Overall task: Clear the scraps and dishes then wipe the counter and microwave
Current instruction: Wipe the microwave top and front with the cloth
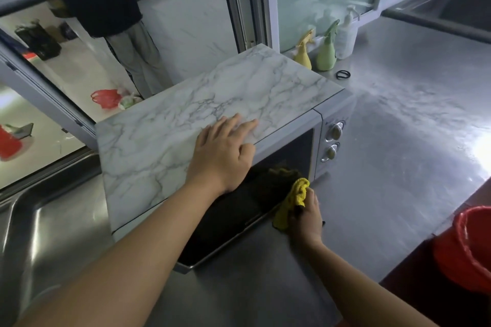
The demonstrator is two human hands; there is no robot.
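A microwave [186, 125] with a marble-patterned top and a dark glass door stands on the steel counter [398, 154]. My left hand [225, 152] lies flat on the front edge of its top, fingers spread, holding nothing. My right hand [305, 216] is closed on a crumpled yellow cloth [292, 200] and presses it against the lower right part of the door. The cloth's reflection shows in the glass. Two knobs sit on the white panel to the right of the door.
A yellow spray bottle [304, 52], a green spray bottle [326, 50] and a white pump bottle [346, 34] stand by the window behind the microwave. A black ring [342, 74] lies near them. A red bucket [467, 249] sits below the counter edge at right. A steel sink [39, 220] lies left.
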